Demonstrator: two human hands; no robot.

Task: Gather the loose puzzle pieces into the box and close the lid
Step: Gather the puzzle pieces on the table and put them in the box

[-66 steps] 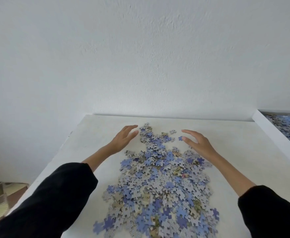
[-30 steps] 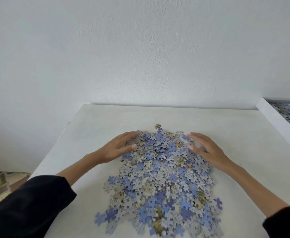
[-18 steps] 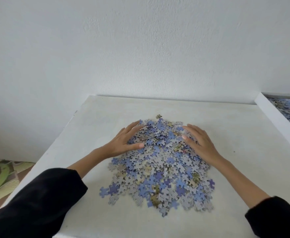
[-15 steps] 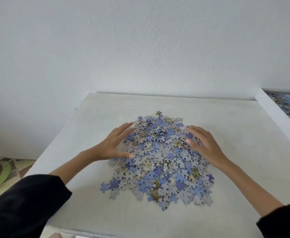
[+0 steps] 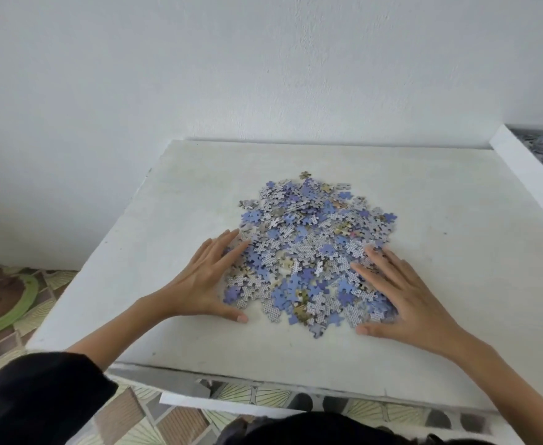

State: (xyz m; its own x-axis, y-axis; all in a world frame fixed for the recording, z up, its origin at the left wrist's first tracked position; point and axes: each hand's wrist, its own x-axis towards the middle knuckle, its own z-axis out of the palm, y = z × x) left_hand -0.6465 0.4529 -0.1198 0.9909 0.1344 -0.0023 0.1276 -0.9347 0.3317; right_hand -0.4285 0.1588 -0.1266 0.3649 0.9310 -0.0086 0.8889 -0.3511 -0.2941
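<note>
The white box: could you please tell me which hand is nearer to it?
Right. The right hand rests on the pile, on the side toward the box; the left hand is across the pile, farther away.

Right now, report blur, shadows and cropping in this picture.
Head view: soft, even light, no glare; faint shadows under the left hand and right hand; puzzle pieces by the right hand smear slightly; the box is cropped at the right edge.

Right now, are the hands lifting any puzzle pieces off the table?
No, the left hand and right hand lie flat against the puzzle pieces on the table.
</note>
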